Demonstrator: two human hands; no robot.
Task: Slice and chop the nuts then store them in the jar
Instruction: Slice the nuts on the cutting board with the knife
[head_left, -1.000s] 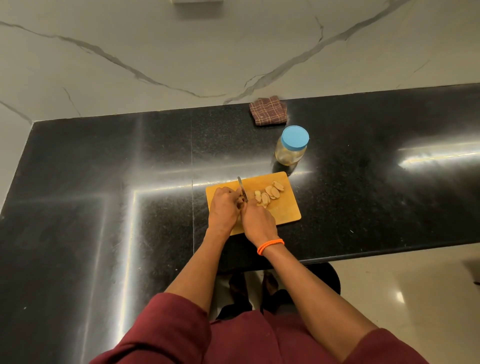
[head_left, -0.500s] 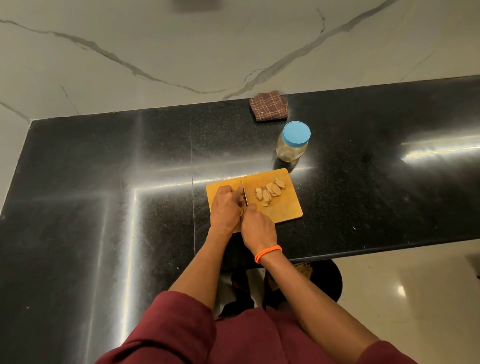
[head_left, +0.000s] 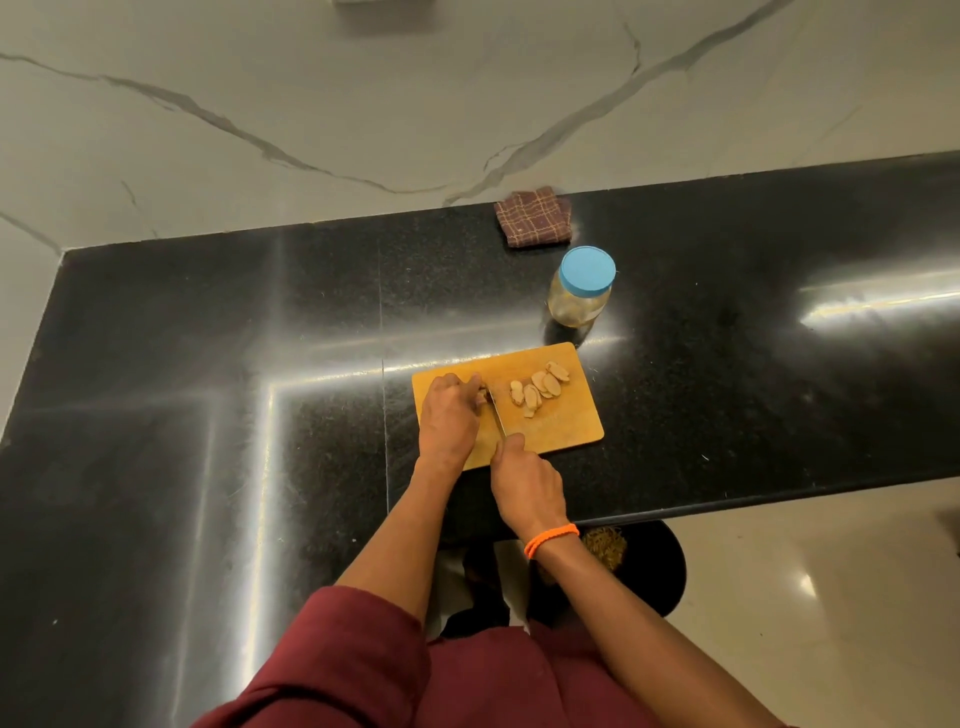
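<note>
My right hand is curled round the handle of a small steel-bladed kitchen knife, the handle itself buried in my fist, the blade running away from me across a rectangular pale wooden chopping board. My left hand sits just beside the blade with its fingers bent down, pinning what looks like a single pale nut at the knife's far end; the piece is mostly hidden under my fingertips, so how firmly it is held I cannot tell.

To the right of the blade, near the board's far right corner, lies a loose row of pale, oblong nut slices, already cut.

The cut in hand, as I judge it, wants the blade kept upright and drawn down evenly, my left fingertips tucked back from the edge, each slice matched to those already lying there.

Beyond the board's far right corner, close to it but apart, stands a clear plastic jar with a round blue lid, lid on; it must come off before anything is stored. Farther back, against the white veined marble wall, lies a folded maroon checked cloth. All rests on a polished black stone countertop, streaked with glare. Nothing stands between board and jar.
</note>
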